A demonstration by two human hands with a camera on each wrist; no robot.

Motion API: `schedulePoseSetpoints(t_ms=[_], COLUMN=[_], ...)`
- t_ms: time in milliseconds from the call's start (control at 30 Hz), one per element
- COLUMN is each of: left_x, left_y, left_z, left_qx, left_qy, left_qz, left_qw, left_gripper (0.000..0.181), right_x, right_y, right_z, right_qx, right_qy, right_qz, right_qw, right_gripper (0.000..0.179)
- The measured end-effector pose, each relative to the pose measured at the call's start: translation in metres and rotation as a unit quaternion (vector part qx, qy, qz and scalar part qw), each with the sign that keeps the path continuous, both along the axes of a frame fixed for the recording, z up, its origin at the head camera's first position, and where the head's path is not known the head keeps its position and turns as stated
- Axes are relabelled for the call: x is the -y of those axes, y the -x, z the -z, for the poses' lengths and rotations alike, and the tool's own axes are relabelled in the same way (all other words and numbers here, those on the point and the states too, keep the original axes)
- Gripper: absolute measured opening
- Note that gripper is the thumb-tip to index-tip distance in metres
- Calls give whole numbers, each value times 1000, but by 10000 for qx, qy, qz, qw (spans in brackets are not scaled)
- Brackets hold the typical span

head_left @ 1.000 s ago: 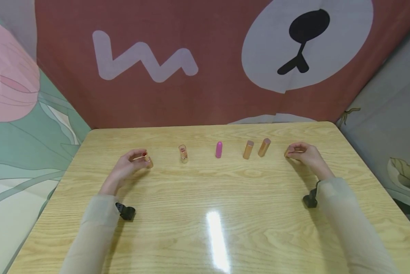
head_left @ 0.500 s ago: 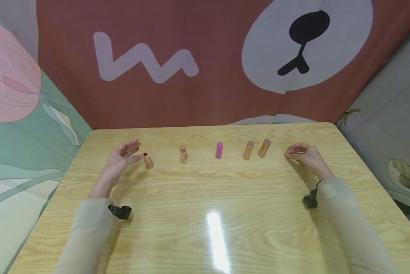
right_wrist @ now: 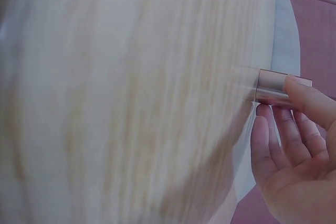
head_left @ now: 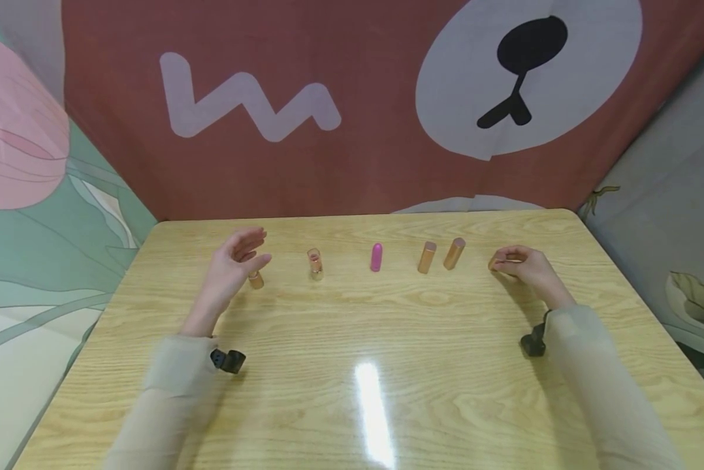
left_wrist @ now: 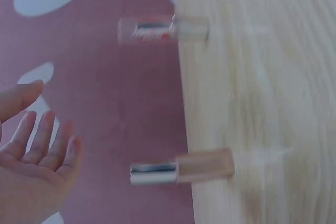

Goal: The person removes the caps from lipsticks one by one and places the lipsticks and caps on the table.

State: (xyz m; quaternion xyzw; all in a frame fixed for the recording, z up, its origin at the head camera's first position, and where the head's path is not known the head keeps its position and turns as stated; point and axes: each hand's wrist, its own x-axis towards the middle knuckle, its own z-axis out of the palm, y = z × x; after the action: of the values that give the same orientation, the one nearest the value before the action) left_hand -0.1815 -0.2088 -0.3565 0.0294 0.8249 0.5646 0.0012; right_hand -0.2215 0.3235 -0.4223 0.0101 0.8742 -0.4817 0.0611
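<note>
My left hand [head_left: 232,264] is raised with relaxed fingers and holds nothing. It partly covers a gold lipstick tube [head_left: 256,281] standing on the table in the head view. In the left wrist view this tube [left_wrist: 206,166] shows whole, a gap away from the fingers. At the right, my right hand [head_left: 522,266] pinches a short gold lipstick cap [right_wrist: 272,84] between thumb and fingers, low at the tabletop. A clear-cased lipstick [head_left: 315,264] stands to the right of the left hand.
On the wooden table [head_left: 305,365], a pink bullet-shaped tube [head_left: 376,258] stands mid-row. Two gold tubes, one [head_left: 426,257] left of the other [head_left: 454,253], stand nearer the right hand. A printed cloth [head_left: 375,163] hangs behind the table's back edge.
My left hand let go of the gold lipstick tube, drew back left, then came right and up, now overlapping it in the head view. The right hand has kept its place.
</note>
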Motion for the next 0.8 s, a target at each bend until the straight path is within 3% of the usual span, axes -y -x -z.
schedulePoseSetpoints(t_ms=[400,800], left_x=[-42,-54], left_y=[14,27], left_z=[22,39], left_qx=[5,402], left_qy=[461,393], left_qz=[557,495], left_qw=[9974,9972], left_gripper=[47,53], right_x=[-2,-2], right_y=[1,0], right_z=[1,1], right_qx=[96,27], right_qy=[37,44], right_qz=[52,-60], right_qw=[9999,10000], right_gripper=[39,42])
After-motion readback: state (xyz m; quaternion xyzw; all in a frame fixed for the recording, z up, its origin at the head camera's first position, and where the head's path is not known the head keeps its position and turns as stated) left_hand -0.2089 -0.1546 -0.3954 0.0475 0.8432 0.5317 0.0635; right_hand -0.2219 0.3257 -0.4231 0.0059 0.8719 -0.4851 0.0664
